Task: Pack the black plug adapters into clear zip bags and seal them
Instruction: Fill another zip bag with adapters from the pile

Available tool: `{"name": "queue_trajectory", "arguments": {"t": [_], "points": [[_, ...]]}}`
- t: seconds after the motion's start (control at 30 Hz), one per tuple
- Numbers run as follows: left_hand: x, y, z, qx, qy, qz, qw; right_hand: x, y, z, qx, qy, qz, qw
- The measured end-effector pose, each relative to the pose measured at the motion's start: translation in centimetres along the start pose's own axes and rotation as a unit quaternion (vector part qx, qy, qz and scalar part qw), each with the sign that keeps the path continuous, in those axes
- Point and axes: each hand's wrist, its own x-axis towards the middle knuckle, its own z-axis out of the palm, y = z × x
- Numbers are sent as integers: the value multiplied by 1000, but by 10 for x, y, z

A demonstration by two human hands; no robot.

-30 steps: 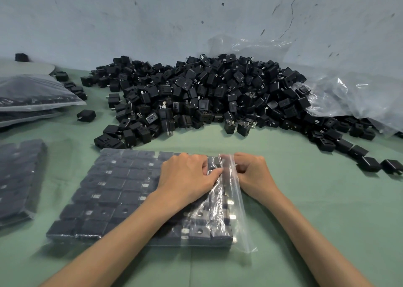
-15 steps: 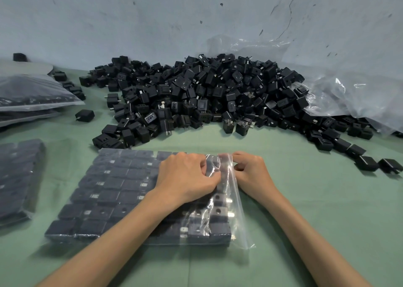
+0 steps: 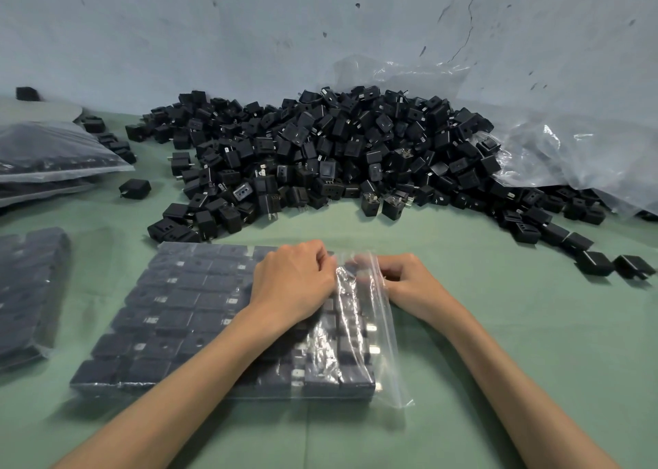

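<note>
A clear zip bag (image 3: 171,312) lies flat on the green table, filled with rows of black plug adapters. Its open mouth (image 3: 382,326) points right, with loose plastic standing up. My left hand (image 3: 292,283) rests on the bag's far right corner and pinches the mouth's plastic. My right hand (image 3: 409,283) pinches the same far end of the mouth from the right side. A big heap of loose black adapters (image 3: 320,155) lies behind the bag against the wall.
Filled bags lie at the left edge (image 3: 28,290) and stacked at the far left (image 3: 53,155). Crumpled clear plastic (image 3: 576,159) sits at the right by the wall. Stray adapters (image 3: 598,273) trail off to the right. Bare green table (image 3: 534,326) lies right of the bag.
Both hands stay at the far end of the bag's mouth. The fingers have worked the plastic closer together, and the loose flap has shifted slightly.
</note>
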Motion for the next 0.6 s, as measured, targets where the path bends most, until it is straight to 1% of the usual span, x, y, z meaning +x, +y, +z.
{"name": "queue_trajectory", "arguments": {"t": [0.13,0.37,0.5,0.6], "points": [[0,-1,2,3,3,-6,1000,1,-3,-1,19,-31,28,999],[1,0,2,18,14,-8,1000,0,-2,-7,46,-68,40,996],[1,-1,3,23,9,-5,1000,-1,-1,-7,49,-73,43,995],[1,-1,3,22,6,-5,1000,1,-1,-4,41,-60,49,996]]}}
